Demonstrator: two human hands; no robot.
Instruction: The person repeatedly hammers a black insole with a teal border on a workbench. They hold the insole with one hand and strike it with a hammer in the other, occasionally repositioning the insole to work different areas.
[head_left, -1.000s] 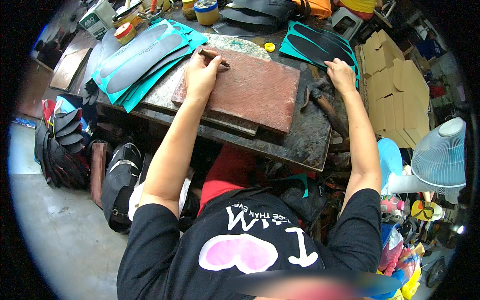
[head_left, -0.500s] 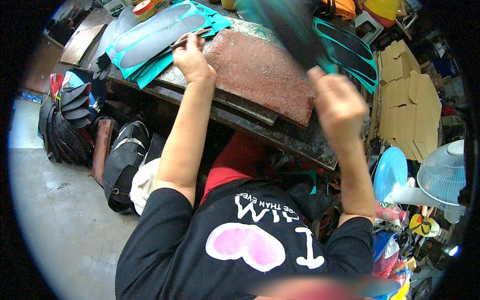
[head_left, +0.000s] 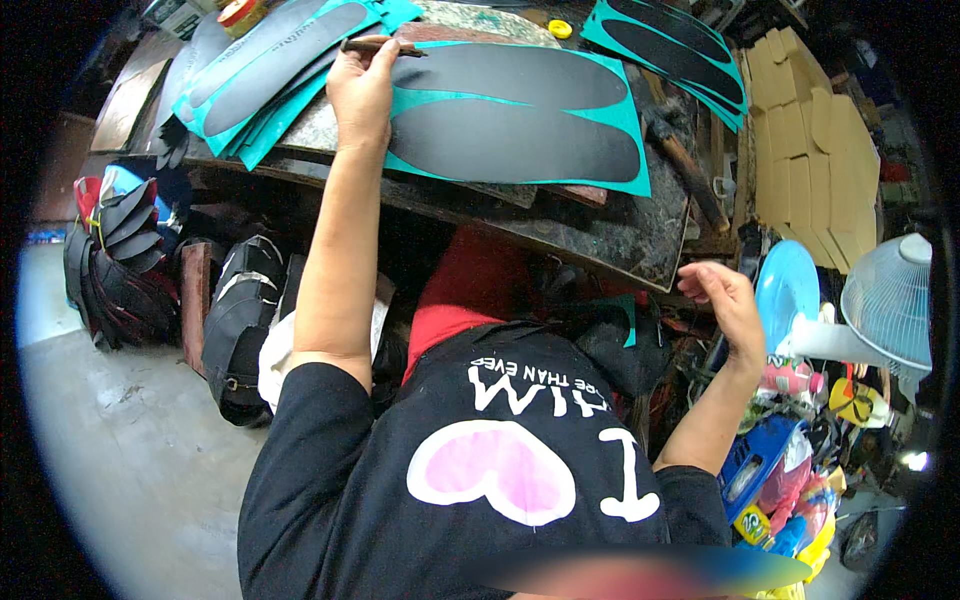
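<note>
Fingers of my left hand (head_left: 360,95) are closed around a slim dark tool (head_left: 412,51), whose end reaches over the upper left corner of a teal sheet (head_left: 520,120); whether the tool or my knuckles touch that sheet, I cannot tell; my right hand (head_left: 730,305) is well apart from it, off the near right corner of the worktable (head_left: 640,255), its fingers loosely bent, with nothing to be seen in them; the sheet, bearing two long, dark grey sole shapes, lies flat across a reddish board (head_left: 585,194), which shows beneath its near edge; I judge it light and thin, bendy yet springy, hardly fragile, perhaps a little slick on the dark faces; a pinch on the teal margin at the right end, thumb above and fingers below, seems the surest hold, as that corner juts past the board; beside it lies a hammer (head_left: 690,170), with one pile of similar sheets (head_left: 270,95) to the left and another pile (head_left: 670,45) at the far right.
</note>
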